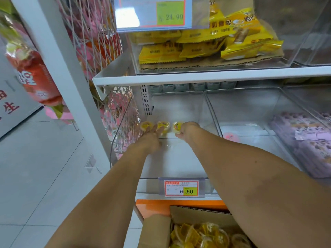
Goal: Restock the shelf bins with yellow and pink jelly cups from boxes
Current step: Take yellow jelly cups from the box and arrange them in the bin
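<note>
Three yellow jelly cups stand in a row at the back of a clear shelf bin (179, 158): one at the left (146, 125), one in the middle (163, 124), one at the right (176, 126). My left hand (152, 138) lies flat with straight fingers reaching the left and middle cups. My right hand (188, 130) has its fingers curled against the right cup. A pink jelly cup (231, 136) lies alone in the neighbouring bin. A cardboard box (157, 230) with several yellow jelly cups (200, 235) stands below the shelf.
A price tag (181, 188) hangs on the bin's front. Purple packets (304, 140) fill the bin at the right. The upper shelf (197, 77) holds yellow snack bags (206, 45). A wire rack with pink goods (111, 111) flanks the left. Tiled floor (44, 167) spreads leftward.
</note>
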`<state>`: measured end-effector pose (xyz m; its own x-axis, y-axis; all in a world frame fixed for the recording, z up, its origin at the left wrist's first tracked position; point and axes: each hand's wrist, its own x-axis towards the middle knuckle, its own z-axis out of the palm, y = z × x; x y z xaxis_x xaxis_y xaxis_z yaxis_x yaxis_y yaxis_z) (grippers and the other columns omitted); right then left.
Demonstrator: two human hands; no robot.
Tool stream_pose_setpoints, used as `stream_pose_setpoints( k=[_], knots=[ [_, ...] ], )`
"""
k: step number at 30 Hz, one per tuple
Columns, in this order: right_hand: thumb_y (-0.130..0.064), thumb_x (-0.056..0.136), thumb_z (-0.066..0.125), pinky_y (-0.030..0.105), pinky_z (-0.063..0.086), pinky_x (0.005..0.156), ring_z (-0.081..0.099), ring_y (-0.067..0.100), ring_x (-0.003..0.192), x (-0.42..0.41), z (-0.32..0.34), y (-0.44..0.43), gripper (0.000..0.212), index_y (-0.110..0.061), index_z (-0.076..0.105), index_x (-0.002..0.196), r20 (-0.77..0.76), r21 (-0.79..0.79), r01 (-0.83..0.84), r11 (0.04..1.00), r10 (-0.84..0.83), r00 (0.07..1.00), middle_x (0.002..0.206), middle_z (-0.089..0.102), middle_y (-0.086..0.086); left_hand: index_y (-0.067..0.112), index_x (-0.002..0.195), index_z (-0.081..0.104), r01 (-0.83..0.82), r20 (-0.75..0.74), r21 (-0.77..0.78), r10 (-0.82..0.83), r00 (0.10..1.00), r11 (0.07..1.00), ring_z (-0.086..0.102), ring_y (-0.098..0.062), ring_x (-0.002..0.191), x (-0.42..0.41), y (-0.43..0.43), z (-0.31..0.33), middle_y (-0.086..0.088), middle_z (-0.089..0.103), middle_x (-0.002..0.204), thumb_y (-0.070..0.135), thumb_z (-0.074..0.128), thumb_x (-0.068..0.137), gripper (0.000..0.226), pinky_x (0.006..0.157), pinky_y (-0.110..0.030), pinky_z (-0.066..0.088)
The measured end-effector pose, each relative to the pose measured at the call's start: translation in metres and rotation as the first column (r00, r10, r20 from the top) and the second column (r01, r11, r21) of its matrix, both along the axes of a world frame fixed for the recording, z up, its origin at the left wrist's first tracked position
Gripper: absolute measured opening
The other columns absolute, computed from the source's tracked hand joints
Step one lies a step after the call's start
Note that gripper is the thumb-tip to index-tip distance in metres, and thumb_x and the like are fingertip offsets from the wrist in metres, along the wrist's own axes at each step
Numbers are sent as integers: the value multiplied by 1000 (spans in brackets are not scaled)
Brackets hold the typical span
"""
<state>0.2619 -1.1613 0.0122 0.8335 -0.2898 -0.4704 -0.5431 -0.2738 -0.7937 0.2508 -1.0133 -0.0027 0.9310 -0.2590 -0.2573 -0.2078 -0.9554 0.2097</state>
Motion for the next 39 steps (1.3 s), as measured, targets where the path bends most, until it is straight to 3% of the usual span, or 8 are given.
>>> stream_pose_setpoints(
  k=[3, 4, 11, 16, 20, 25, 31, 39],
  knots=[
    [-19, 104, 33, 16, 49, 60, 55, 16, 80, 9, 0, 2, 39, -26, 12, 71, -67, 619, 253, 744, -270, 960, 111, 42, 5, 25, 152, 4, 6, 11, -12, -5, 1000, 1000, -4, -33, 146, 1, -1, -2, -5, -4, 159, 16, 47, 96, 71, 118, -39, 7],
    [-8, 101, 36, 15, 49, 50, 53, 15, 74, 7, -3, 1, 43, -24, 25, 140, -54, 656, 240, 715, -274, 960, 113, 41, 6, 25, 152, 5, -2, 15, -30, 2, 1000, 1000, -3, -32, 146, 2, 0, -3, -5, -3, 160, 16, 47, 95, 72, 118, -39, 8],
    [-6, 93, 53, 26, 58, 66, 59, 22, 77, 8, -4, 5, 11, -1, 53, 83, -103, 456, 249, 854, -228, 968, 98, 58, 10, 27, 152, 8, -9, 11, -36, 10, 1000, 999, -2, -32, 146, 8, -3, -5, -4, -2, 160, 21, 49, 94, 72, 119, -41, 8],
    [-17, 90, 59, 32, 43, 95, 49, 26, 119, 12, 5, 5, 41, -9, 47, 128, 102, 135, 146, 980, -160, 982, 138, 42, 11, 26, 152, 9, -13, 28, -22, 14, 1000, 1000, 1, -34, 145, 7, -4, -4, -4, -2, 159, 19, 50, 93, 72, 118, -41, 13],
    [-8, 94, 51, 15, 43, 49, 45, 11, 64, 18, -3, -6, 36, -20, 31, 66, 98, 227, 122, 966, -147, 984, 104, 45, 5, 27, 152, 10, -22, 28, -57, 23, 999, 998, 1, -32, 146, 6, -3, -4, -2, -1, 160, 18, 51, 93, 72, 116, -40, 13],
    [2, 96, 43, 14, 51, 47, 60, 5, 38, 23, -14, -5, 27, -12, 41, 73, -49, 532, 279, 799, -301, 953, 42, 59, 4, 24, 151, 16, -38, 58, -128, 45, 997, 991, 6, -29, 146, 4, -5, -1, -3, 4, 159, 20, 56, 90, 73, 116, -37, 16],
    [1, 96, 47, 31, 52, 78, 62, 26, 110, 22, -6, 7, 9, 0, 52, 103, -188, 628, 365, 687, -322, 928, 86, 60, 16, 25, 151, 18, -55, 32, -172, 62, 998, 983, 4, -27, 146, 5, -5, -1, -3, 5, 159, 26, 61, 88, 76, 117, -37, 15],
    [-7, 93, 55, 24, 47, 57, 57, 18, 67, -10, 23, 2, 19, -5, 52, 111, -173, 109, -91, 990, 110, 979, 81, 47, 5, 15, 135, 46, -97, 11, -313, 106, 994, 945, 39, -31, 132, 10, 5, -6, -17, 43, 141, 12, 62, 82, 56, 106, -30, 36]
  ],
)
